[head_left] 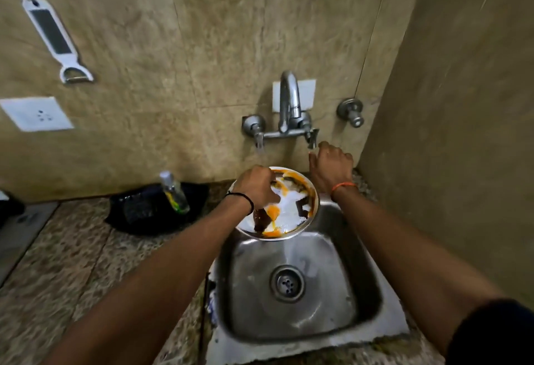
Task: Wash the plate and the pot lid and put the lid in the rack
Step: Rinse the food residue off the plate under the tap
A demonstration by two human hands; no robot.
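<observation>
A steel plate (291, 211) smeared with orange and brown food remains hangs tilted over the back edge of the steel sink (384, 333). My left hand (257, 185) grips the plate by its upper left rim. My right hand (332, 165) is raised behind the plate, its curled thumb and forefinger at the right tap handle (312, 137) of the wall-mounted tap (289, 96). The sink bowl holds nothing, and its drain (287, 283) is uncovered. Neither a pot lid nor a rack shows in this view.
A clear bottle (174, 191) stands in a dark holder (144, 211) on the granite counter (72, 263) left of the sink. A white peeler (55, 35) and a socket (37, 113) are on the wall. A separate valve (351, 112) sits right of the tap. A side wall closes the right.
</observation>
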